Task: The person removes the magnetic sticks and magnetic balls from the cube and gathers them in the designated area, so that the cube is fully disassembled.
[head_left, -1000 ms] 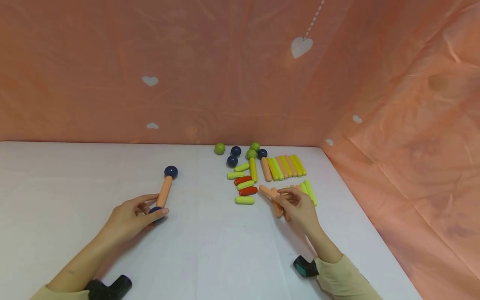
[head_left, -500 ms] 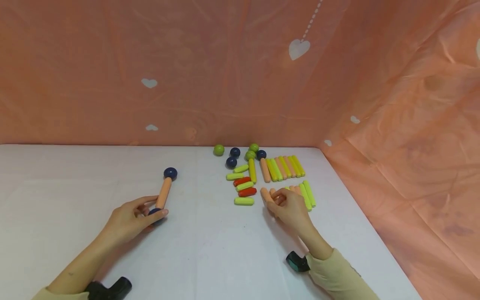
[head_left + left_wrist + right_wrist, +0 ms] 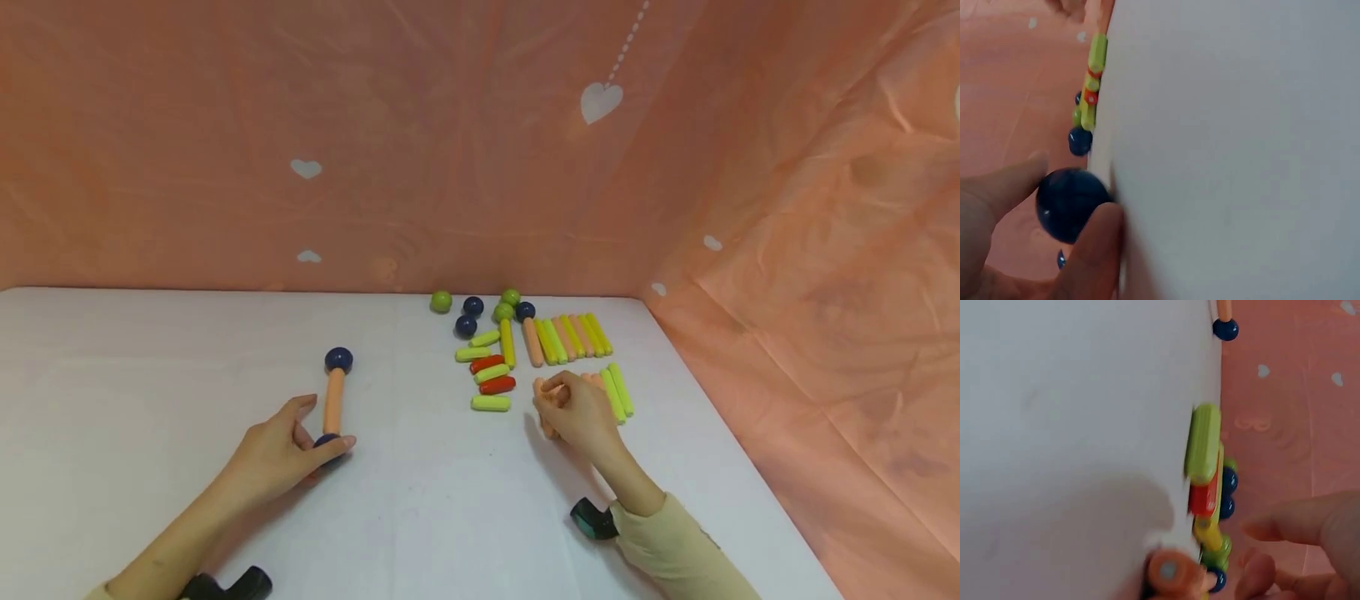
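Note:
My left hand [image 3: 273, 454] pinches a navy ball [image 3: 1069, 206] between thumb and fingers. That ball forms the near end of a peach stick [image 3: 334, 402], and a second navy ball [image 3: 339, 360] caps its far end. The piece lies pointing away from me on the white table. My right hand [image 3: 581, 412] hovers with bent fingers over peach sticks [image 3: 549, 426] in the nearer row, partly hiding them. In the right wrist view, a gap shows between its fingertips and a peach stick end [image 3: 1169, 572] with a grey dot; nothing shows between the fingers.
Short lime sticks [image 3: 491, 403] and red sticks [image 3: 497, 385] lie left of the right hand. Behind it runs a row of long yellow, lime and peach sticks [image 3: 573, 336]. Green balls [image 3: 441, 302] and navy balls [image 3: 466, 326] sit near the back edge, before an orange curtain [image 3: 450, 167].
My right hand has lowered a peach stick beside another one and loosened its fingers. My left hand has shifted slightly right, turning the ball-ended stick straighter away from me.

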Available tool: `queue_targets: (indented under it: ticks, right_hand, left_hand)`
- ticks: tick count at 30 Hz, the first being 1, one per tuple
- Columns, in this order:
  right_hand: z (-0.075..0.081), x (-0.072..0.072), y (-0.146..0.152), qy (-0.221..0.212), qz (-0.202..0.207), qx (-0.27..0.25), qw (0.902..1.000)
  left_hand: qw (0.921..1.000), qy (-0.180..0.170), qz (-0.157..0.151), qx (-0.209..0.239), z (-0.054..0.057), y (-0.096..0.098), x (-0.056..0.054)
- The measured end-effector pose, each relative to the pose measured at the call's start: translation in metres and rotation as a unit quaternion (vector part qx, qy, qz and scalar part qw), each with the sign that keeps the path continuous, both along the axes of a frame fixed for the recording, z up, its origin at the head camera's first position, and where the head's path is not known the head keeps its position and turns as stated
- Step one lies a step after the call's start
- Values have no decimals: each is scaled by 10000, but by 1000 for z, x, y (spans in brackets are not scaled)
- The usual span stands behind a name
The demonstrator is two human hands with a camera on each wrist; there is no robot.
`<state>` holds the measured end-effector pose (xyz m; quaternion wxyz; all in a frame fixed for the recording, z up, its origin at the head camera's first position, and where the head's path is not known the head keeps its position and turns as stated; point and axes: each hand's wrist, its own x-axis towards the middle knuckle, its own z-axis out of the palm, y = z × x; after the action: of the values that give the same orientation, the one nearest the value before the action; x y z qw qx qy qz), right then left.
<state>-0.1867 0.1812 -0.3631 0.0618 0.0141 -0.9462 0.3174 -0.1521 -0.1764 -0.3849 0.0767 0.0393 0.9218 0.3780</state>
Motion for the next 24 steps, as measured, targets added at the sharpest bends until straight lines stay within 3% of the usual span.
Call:
queue_targets:
  ticks: [4,6,9,13,19,24]
  right_hand:
    - [1,-2,-12,0,396,-479,9981]
    - [1,-3,-18,-42,602,-655,9960]
    - [0,-3,-30,-111,935,-909,9914]
    - [-5,-3,-42,-213,1370,-1172,9834]
    - [-13,-3,-49,-337,1808,-1483,9717]
    - [-15,-5,-52,-420,1897,-1619,9675]
  left_hand:
    - [9997,-226,-115,75,3,1,0]
    - [9999,-144,-83,24,4,-2,-6]
    - [9994,305,103,-102,6,-9,-18]
    - [9962,844,221,67,3,-13,-38]
    - [9951,953,-151,215,0,-11,-58]
    - [9923,1074,-475,383,-1,-11,-67]
